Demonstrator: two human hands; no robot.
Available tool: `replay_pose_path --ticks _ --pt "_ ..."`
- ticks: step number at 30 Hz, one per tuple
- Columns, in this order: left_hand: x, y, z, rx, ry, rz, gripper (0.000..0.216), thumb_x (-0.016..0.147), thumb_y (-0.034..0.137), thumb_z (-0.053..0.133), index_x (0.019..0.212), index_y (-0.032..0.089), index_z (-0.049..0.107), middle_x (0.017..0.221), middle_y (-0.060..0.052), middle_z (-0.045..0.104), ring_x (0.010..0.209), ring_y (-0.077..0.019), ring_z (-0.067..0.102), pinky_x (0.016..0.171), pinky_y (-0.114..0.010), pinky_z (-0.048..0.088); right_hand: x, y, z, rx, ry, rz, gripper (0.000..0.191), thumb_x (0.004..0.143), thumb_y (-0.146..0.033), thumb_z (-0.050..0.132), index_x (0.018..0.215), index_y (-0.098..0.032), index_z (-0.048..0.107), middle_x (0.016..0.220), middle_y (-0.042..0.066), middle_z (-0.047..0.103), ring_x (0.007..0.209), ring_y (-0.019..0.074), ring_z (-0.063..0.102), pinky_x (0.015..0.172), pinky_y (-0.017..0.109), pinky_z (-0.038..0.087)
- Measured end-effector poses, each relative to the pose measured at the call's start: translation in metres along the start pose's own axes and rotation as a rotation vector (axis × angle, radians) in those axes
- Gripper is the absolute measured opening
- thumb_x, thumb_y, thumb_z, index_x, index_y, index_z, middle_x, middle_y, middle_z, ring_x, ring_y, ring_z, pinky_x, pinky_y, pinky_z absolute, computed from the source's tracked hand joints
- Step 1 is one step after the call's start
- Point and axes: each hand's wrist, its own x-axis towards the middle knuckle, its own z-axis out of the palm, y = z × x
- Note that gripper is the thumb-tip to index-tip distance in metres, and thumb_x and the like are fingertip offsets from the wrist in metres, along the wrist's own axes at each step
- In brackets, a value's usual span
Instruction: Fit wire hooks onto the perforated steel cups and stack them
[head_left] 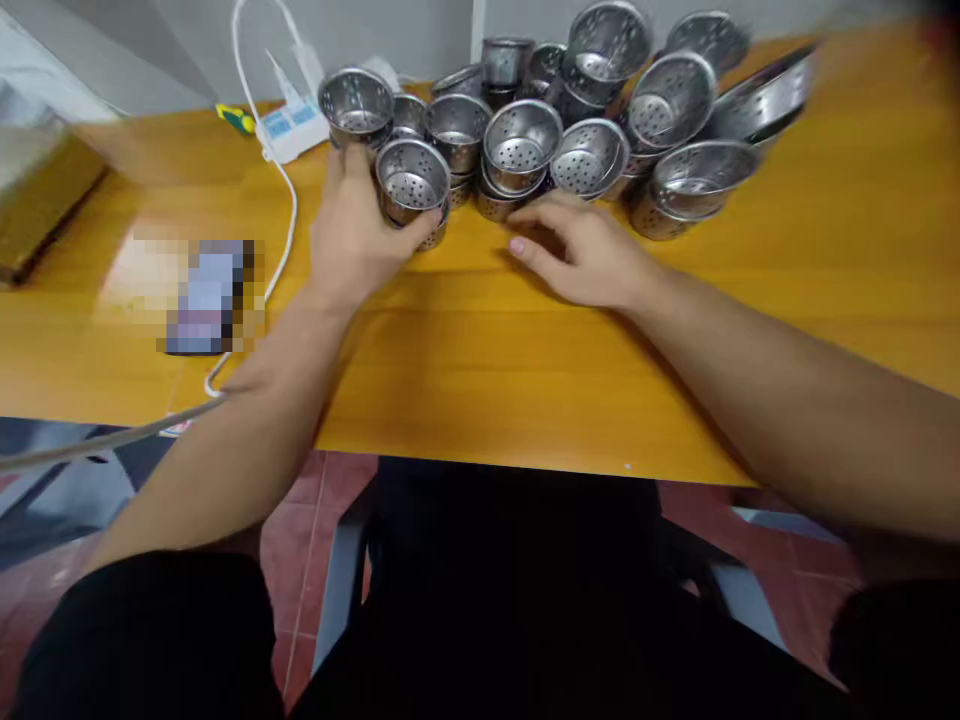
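Observation:
Several small perforated steel cups are heaped at the back middle of a yellow wooden table (525,370). My left hand (352,235) is wrapped round a short stack of these cups (412,185) at the heap's left front. My right hand (581,255) rests palm down on the table just in front of the heap, fingers stretched out and holding nothing. Its fingertips lie near another stacked cup (521,150).
A white power strip (289,125) with a white cable (285,220) lies at the back left. A blurred flat object (206,295) sits left of my left arm. A brown box (37,200) stands at the far left. A larger steel bowl (765,95) lies at the back right.

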Motion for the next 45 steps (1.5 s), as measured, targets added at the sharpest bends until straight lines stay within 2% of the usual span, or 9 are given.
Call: replay_pose_path --ticks 6,11,18,22,26,32,35,40,45 --pt "0.002 0.038 -0.022 -0.243 -0.063 0.116 0.048 0.090 0.065 0.091 0.129 0.047 0.067 0.139 -0.004 0.084 0.129 -0.0385 0.079 0.103 -0.069 0.070 -0.002 -0.014 -0.005 0.024 0.063 0.028 0.075 0.117 -0.098 0.057 0.146 -0.036 0.087 0.133 0.016 0.089 0.127 0.0498 0.084 0.118 0.073 0.069" --pt "0.007 0.064 0.017 -0.588 -0.240 0.270 0.062 0.085 0.063 0.092 0.135 0.040 0.065 0.142 -0.005 0.082 0.135 -0.0358 0.083 0.105 -0.059 0.078 -0.001 -0.030 -0.010 0.098 0.199 0.096 0.078 0.118 -0.097 0.055 0.163 -0.035 0.070 0.140 0.014 0.088 0.123 0.0415 0.083 0.108 0.062 0.073" --pt "-0.002 0.030 0.086 -0.518 -0.337 0.214 0.085 0.107 0.066 0.073 0.181 0.051 0.036 0.172 -0.008 0.075 0.161 -0.0384 0.075 0.129 -0.071 0.074 -0.002 -0.021 -0.007 0.091 0.137 0.119 0.063 0.119 -0.081 0.064 0.166 -0.040 0.070 0.141 0.013 0.088 0.131 0.0466 0.083 0.119 0.072 0.071" --pt "-0.005 0.023 0.079 -0.470 -0.354 0.234 0.089 0.109 0.062 0.074 0.186 0.048 0.031 0.177 -0.010 0.072 0.165 -0.0374 0.074 0.137 -0.069 0.070 -0.001 -0.022 -0.007 0.049 0.094 0.118 0.058 0.119 -0.069 0.070 0.172 -0.044 0.069 0.150 0.011 0.087 0.141 0.0473 0.082 0.127 0.072 0.069" --pt "0.004 0.021 0.072 -0.516 -0.320 0.207 0.080 0.104 0.059 0.080 0.175 0.044 0.046 0.175 -0.009 0.074 0.163 -0.0369 0.075 0.140 -0.066 0.069 0.002 -0.021 -0.009 0.031 0.071 0.107 0.062 0.119 -0.074 0.068 0.175 -0.047 0.070 0.165 0.006 0.082 0.149 0.0448 0.080 0.132 0.068 0.068" --pt "0.018 -0.002 0.090 -0.593 -0.295 0.151 0.072 0.093 0.067 0.091 0.154 0.048 0.058 0.168 -0.003 0.079 0.160 -0.0374 0.078 0.137 -0.066 0.072 0.005 0.007 -0.004 0.067 0.046 0.084 0.081 0.114 -0.091 0.067 0.184 -0.050 0.063 0.185 -0.005 0.068 0.172 0.0405 0.063 0.152 0.067 0.049" --pt "0.019 -0.011 0.098 -0.641 -0.304 0.172 0.074 0.091 0.065 0.093 0.154 0.050 0.057 0.168 -0.002 0.078 0.158 -0.0375 0.079 0.131 -0.067 0.075 0.005 0.015 -0.002 0.107 0.046 0.048 0.083 0.116 -0.091 0.065 0.186 -0.045 0.062 0.188 0.001 0.065 0.175 0.0381 0.061 0.153 0.065 0.047" --pt "0.004 -0.003 0.095 -0.688 -0.366 0.214 0.085 0.096 0.062 0.092 0.168 0.046 0.050 0.174 -0.009 0.071 0.155 -0.0376 0.080 0.127 -0.061 0.075 0.000 -0.010 -0.015 0.024 0.107 0.002 0.060 0.123 -0.067 0.066 0.175 -0.037 0.070 0.165 0.014 0.078 0.137 0.0400 0.080 0.127 0.064 0.069" --pt "-0.012 0.006 0.097 -0.741 -0.428 0.307 0.094 0.097 0.085 0.088 0.168 0.035 0.052 0.166 -0.011 0.073 0.152 -0.0386 0.079 0.132 -0.061 0.071 -0.001 -0.039 -0.018 -0.058 0.002 -0.134 0.041 0.124 -0.051 0.064 0.160 -0.044 0.083 0.162 0.012 0.071 0.155 0.0447 0.068 0.133 0.072 0.062"
